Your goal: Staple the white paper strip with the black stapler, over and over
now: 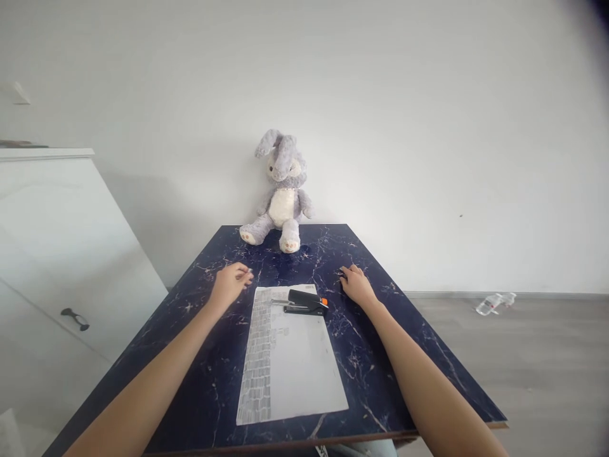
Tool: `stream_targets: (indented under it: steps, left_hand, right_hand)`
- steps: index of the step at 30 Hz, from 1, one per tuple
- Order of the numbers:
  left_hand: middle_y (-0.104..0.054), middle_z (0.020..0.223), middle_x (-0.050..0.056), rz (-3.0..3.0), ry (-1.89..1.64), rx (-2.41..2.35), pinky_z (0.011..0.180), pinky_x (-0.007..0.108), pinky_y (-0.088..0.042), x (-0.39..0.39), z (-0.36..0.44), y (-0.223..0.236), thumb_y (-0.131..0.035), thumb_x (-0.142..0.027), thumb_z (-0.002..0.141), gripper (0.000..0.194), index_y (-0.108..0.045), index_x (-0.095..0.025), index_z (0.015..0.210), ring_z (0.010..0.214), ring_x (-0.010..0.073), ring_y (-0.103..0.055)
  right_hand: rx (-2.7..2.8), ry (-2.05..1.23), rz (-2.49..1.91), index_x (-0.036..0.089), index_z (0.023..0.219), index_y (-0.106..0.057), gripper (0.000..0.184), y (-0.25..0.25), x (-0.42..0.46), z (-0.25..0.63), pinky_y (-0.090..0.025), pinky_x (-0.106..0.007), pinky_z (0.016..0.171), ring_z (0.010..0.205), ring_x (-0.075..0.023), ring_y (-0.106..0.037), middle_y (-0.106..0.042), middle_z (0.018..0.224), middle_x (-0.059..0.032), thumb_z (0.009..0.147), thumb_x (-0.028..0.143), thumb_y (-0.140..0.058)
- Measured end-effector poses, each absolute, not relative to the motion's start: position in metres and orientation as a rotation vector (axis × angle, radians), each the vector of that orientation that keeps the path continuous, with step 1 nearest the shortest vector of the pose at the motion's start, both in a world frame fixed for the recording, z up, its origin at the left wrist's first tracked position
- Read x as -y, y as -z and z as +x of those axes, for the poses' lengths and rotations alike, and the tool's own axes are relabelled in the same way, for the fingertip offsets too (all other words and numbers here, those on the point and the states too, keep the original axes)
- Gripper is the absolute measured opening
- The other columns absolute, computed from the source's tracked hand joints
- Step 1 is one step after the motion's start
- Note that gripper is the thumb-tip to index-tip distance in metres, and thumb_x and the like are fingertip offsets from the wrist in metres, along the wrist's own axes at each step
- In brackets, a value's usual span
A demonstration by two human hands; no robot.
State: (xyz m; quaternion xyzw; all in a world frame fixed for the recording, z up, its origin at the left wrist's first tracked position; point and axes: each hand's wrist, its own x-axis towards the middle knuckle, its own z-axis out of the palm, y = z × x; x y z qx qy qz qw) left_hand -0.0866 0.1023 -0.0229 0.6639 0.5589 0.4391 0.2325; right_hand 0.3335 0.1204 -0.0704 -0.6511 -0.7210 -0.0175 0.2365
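Tabletop [209, 374], dark blue with pale marbled veining, extends from the person to a white wall [404, 127]. A grey plush rabbit [283, 206] sits upright at the far edge, legs forward, one ear drooping over its head. A white cabinet [61, 216] with a dark handle [76, 318] stands at the left. To the right, clear plastic bottles [495, 303] lie on the grey floor [457, 355] beside the baseboard. The area between the hands and the rabbit is unobstructed.

Both forearms extend forward over the tabletop, one on each side of the work. The left grip [231, 280] is positioned near the paper's upper left corner, fingers loosely curled and parted. The right grip [356, 284] is palm down at the upper right, fingers slightly bent and unclosed, apart from the stapler.

The black stapler [307, 304] lies crosswise on the upper part of the paper sheet [304, 374], between the two hands. Its silver bar points left; an orange part marks its right end. The sheet lies flat, with dense grey markings down its left strip and a mostly white remainder.
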Motion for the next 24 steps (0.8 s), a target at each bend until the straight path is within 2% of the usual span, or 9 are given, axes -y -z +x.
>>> stream_targets:
  steps: [3, 8, 11, 14, 17, 24]
  left_hand:
    - [-0.076, 0.079, 0.008, 1.762, -1.246, -1.294, 0.064, 0.033, -0.059, -0.08, -0.056, 0.012, -0.077, -0.049, 0.079, 0.03, -0.071, -0.02, 0.087, 0.073, 0.0257, -0.074]
    - [-0.078, 0.084, 0.006, 1.915, -1.233, -1.24, 0.079, 0.036, -0.059, -0.057, -0.041, 0.014, -0.082, -0.042, 0.076, 0.022, -0.077, -0.023, 0.085, 0.08, 0.0247, -0.075]
    - [-0.078, 0.085, 0.005, 1.977, -1.165, -1.236, 0.079, 0.035, -0.058, -0.051, -0.042, 0.021, -0.085, -0.037, 0.073, 0.018, -0.079, -0.024, 0.084, 0.078, 0.0238, -0.074]
    - [-0.079, 0.089, 0.003, 2.015, -1.121, -1.244, 0.081, 0.034, -0.057, -0.049, -0.037, 0.027, -0.084, -0.032, 0.076, 0.013, -0.08, -0.024, 0.085, 0.08, 0.0223, -0.073]
    - [-0.079, 0.09, 0.002, 2.05, -1.114, -1.217, 0.083, 0.032, -0.056, -0.049, -0.029, 0.031, -0.081, -0.027, 0.08, 0.008, -0.08, -0.023, 0.088, 0.082, 0.0211, -0.073]
    - [-0.08, 0.094, 0.003, 2.163, -1.038, -1.127, 0.084, 0.031, -0.056, -0.052, -0.024, 0.036, -0.079, -0.023, 0.081, 0.007, -0.081, -0.023, 0.088, 0.088, 0.0212, -0.074]
  right_hand:
    - [1.908, 0.027, -1.646, 0.015, 0.133, -0.066, 0.044, 0.063, -0.116, 0.326, -0.048, -0.036, 0.094, 0.104, -0.027, -0.06, -0.063, 0.11, -0.0145, 0.091, 0.019, -0.053]
    - [1.871, -0.159, -1.308, 0.018, 0.105, -0.073, 0.026, 0.046, -0.093, 0.286, -0.051, -0.034, 0.081, 0.079, -0.0201, -0.061, -0.064, 0.089, -0.006, 0.095, 0.026, -0.051]
    - [1.933, -0.266, -1.134, 0.02, 0.103, -0.074, 0.023, 0.036, -0.075, 0.259, -0.05, -0.034, 0.079, 0.083, -0.0203, -0.062, -0.066, 0.091, -0.0061, 0.097, 0.029, -0.053]
    - [2.009, -0.41, -1.004, 0.023, 0.11, -0.073, 0.023, 0.03, -0.062, 0.242, -0.051, -0.033, 0.078, 0.092, -0.0215, -0.064, -0.069, 0.101, -0.0077, 0.099, 0.036, -0.057]
    - [2.1, -0.509, -0.896, 0.024, 0.117, -0.071, 0.029, 0.03, -0.057, 0.238, -0.051, -0.033, 0.08, 0.096, -0.0224, -0.065, -0.07, 0.108, -0.0082, 0.094, 0.042, -0.067]
    - [2.211, -0.511, -0.827, 0.022, 0.112, -0.07, 0.024, 0.04, -0.062, 0.237, -0.05, -0.035, 0.084, 0.091, -0.0215, -0.065, -0.07, 0.1, -0.0065, 0.092, 0.035, -0.071]
